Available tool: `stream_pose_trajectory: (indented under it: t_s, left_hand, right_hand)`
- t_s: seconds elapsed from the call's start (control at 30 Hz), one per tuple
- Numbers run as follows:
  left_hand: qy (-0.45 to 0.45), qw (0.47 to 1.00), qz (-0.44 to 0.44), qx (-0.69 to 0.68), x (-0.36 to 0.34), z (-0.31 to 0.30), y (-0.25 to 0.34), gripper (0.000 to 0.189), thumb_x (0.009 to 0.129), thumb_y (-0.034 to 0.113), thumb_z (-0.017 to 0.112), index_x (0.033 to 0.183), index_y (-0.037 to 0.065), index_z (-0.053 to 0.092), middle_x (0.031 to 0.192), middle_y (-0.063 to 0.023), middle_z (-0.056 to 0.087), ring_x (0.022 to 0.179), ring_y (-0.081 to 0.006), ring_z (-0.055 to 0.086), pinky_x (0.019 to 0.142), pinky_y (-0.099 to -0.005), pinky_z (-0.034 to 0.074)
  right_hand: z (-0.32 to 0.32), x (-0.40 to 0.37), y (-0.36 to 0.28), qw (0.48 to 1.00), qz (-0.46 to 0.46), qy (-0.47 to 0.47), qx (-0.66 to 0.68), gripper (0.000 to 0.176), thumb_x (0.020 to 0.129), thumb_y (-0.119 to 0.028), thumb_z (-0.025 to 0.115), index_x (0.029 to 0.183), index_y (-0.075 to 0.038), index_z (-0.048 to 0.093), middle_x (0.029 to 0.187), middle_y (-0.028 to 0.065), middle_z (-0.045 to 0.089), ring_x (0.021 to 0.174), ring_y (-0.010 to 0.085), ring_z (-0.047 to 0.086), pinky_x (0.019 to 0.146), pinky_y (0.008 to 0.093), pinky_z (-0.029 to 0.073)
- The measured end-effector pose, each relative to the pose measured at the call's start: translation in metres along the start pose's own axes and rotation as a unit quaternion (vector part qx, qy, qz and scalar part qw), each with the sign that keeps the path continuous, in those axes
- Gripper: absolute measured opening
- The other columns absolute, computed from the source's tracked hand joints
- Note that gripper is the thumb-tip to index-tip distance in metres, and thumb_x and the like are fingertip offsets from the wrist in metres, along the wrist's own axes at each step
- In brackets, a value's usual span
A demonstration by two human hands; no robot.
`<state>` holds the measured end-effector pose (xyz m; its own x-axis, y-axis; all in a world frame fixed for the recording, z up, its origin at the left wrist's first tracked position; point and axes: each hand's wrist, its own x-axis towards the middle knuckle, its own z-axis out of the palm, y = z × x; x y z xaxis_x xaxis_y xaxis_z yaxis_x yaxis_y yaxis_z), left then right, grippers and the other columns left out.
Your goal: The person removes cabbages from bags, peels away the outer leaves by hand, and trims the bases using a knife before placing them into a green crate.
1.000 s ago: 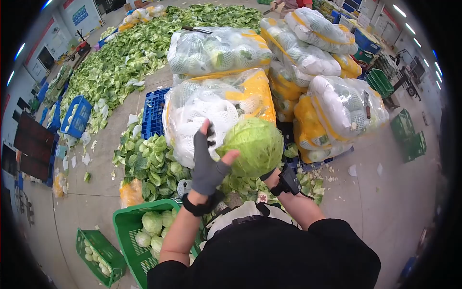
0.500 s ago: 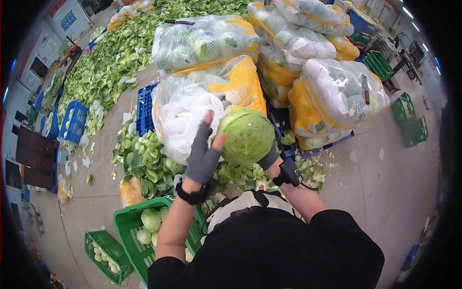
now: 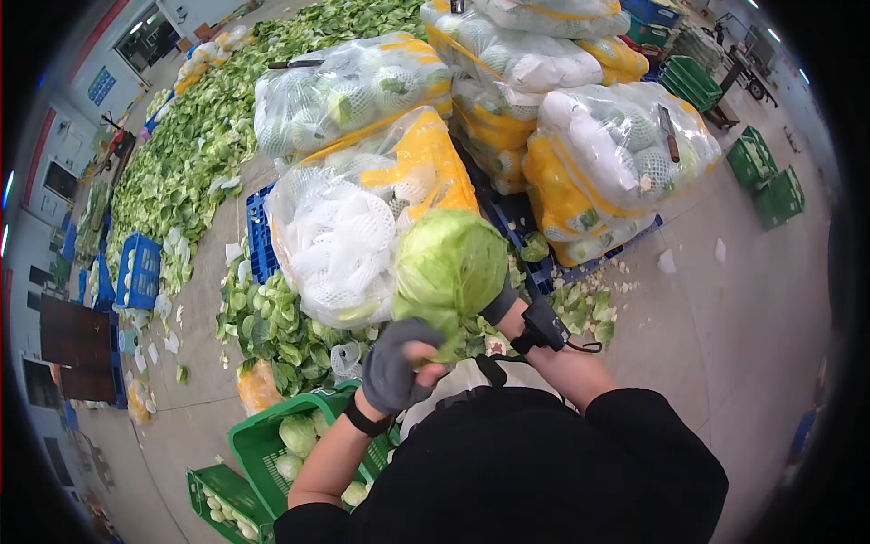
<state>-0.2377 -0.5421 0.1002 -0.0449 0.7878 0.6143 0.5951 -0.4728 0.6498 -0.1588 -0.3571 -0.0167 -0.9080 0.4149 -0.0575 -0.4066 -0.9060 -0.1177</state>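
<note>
- Cabbage (image 3: 450,263) fills the middle of the head view: 1 round, pale-green head held up in the air in front of the person's chest, between the 2 hands and in front of the near bag.
- The left hand (image 3: 399,363) (grey glove, fingertips bare) sits at the lower edge of the cabbage. Its fingers are curled tight around a loose outer leaf, with the thumb pressed over it.
- The right hand (image 3: 500,306) cups the cabbage from behind and below and bears it. Only a strip of grey glove shows, so I cannot tell how far the fingers are spread.
- A black wrist device (image 3: 542,328) is strapped just below that hand.
- The near bag (image 3: 344,227) is a clear and yellow plastic sack packed with cabbages in white foam nets. It lies on a blue pallet (image 3: 259,231).
- More stacked bags (image 3: 562,63) of the same kind lie behind it and to the right.
- Loose leaves (image 3: 272,317) cover the floor between the pallet and the green crate.
- A far larger leaf heap (image 3: 190,145) spreads across the floor at upper left.
- The green crate (image 3: 245,437) stands under the left forearm and holds several pale cabbage heads.
- A smaller green crate (image 3: 204,480) stands just beside it, toward the lower left.
- Other green crates (image 3: 766,172) stand well apart on the concrete floor at right.
</note>
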Motion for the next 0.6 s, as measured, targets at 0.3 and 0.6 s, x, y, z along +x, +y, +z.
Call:
stream_pose_trajectory:
  t_s: [0.3,0.6]
  left_hand:
    - [0.082,0.976,-0.168,-0.108,0.056,-0.030,-0.017,0.059,0.066,0.024,0.074,0.115,0.003,0.049,0.125,-0.0175,0.041,0.120,-0.0310,0.036,0.098,-0.0377,0.030]
    - [0.175,0.976,-0.129,0.026,0.042,-0.004,-0.009,0.009,0.082,0.012,0.053,0.087,0.004,0.052,0.078,-0.0104,0.057,0.070,-0.0226,0.057,0.065,-0.0289,0.044]
  right_hand:
    - [0.078,-0.014,-0.018,0.988,0.083,-0.111,-0.069,0.072,0.081,-0.056,0.043,0.135,-0.012,0.025,0.137,0.0124,0.030,0.122,0.0275,0.035,0.102,0.0440,0.028]
    - [-0.019,-0.001,0.017,0.997,-0.039,0.022,-0.063,0.052,0.087,-0.043,0.036,0.121,-0.004,0.044,0.118,0.0136,0.051,0.108,0.0274,0.049,0.094,0.0412,0.038]
